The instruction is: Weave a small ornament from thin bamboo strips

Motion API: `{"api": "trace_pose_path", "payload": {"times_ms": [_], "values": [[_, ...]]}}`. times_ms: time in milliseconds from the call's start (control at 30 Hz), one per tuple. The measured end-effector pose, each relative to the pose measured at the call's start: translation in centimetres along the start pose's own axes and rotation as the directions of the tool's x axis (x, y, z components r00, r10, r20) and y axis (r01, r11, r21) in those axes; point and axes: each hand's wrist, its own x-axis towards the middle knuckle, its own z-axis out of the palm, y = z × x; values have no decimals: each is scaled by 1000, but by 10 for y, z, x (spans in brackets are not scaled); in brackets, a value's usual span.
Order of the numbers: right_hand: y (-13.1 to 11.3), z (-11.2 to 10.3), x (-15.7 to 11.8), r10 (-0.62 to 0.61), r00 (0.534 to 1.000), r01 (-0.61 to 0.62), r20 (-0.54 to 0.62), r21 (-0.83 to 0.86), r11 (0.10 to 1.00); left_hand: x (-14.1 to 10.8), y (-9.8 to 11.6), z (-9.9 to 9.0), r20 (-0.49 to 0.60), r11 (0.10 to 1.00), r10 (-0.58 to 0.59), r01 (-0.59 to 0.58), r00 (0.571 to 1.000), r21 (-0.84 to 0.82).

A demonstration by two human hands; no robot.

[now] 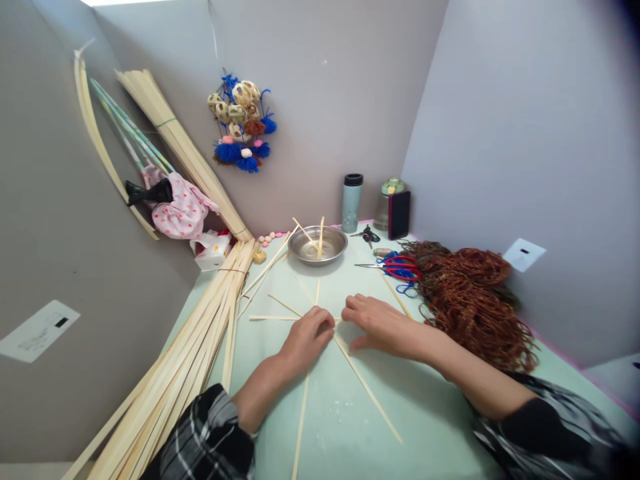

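Observation:
Several thin, pale strips that look like bamboo (367,385) cross on the table in a star pattern. My left hand (309,333) is over the crossing, its fingers closed on the strips there and covering where they meet. Just to the right is my right hand (383,325), its thumb apart from the bent fingers. Its fingertips are close to the end of the level strip, and I cannot tell whether they touch it. Beyond both hands stands a metal bowl (296,252) with a few short strip pieces in it.
A long bundle of strips (200,340) lies along the left side. Red-handled scissors (401,268) and brown yarn (470,307) are at the right. A tumbler (353,203), a jar (383,210) and a phone (399,215) stand at the back. Woven balls (240,107) hang on the wall.

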Motion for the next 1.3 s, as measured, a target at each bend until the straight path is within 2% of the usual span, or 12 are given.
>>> {"api": "trace_pose_path", "payload": {"times_ms": [133,200,300,400,500,700,833,933,1000,1100,1200,1300], "values": [[-8,-3,-31,47,982,-51,185,16,999,-3,4,2,-32,999,8,-7,999,46],[-8,1,-41,41,979,-54,198,56,997,-5,5,3,-32,996,10,-7,999,89],[-6,12,-47,42,983,-45,180,14,999,-7,7,5,-23,987,8,-4,1000,158],[-5,20,-43,75,991,-52,113,-194,980,-10,9,8,-15,976,9,-5,1000,218],[-8,16,-36,43,998,-21,52,-360,933,-12,13,9,-10,964,0,3,1000,266],[-32,-29,-15,-137,989,146,52,-414,899,-10,13,19,-81,914,14,19,997,404],[-44,-75,3,-99,979,160,180,-368,916,-9,14,24,-85,868,21,25,996,497],[-41,-111,25,-51,960,118,275,-234,965,-10,17,25,-54,840,23,9,998,543],[-34,-123,47,-48,967,75,250,-100,992,-10,20,26,-43,826,9,17,999,564],[-22,-111,92,-125,966,97,227,134,986,-10,22,27,-55,819,-3,34,998,573],[-13,-74,137,40,990,-58,133,134,989,-11,21,28,-67,832,4,33,998,553],[-8,-38,169,156,976,-177,151,141,974,-12,20,26,-60,851,1,31,998,525]]}}
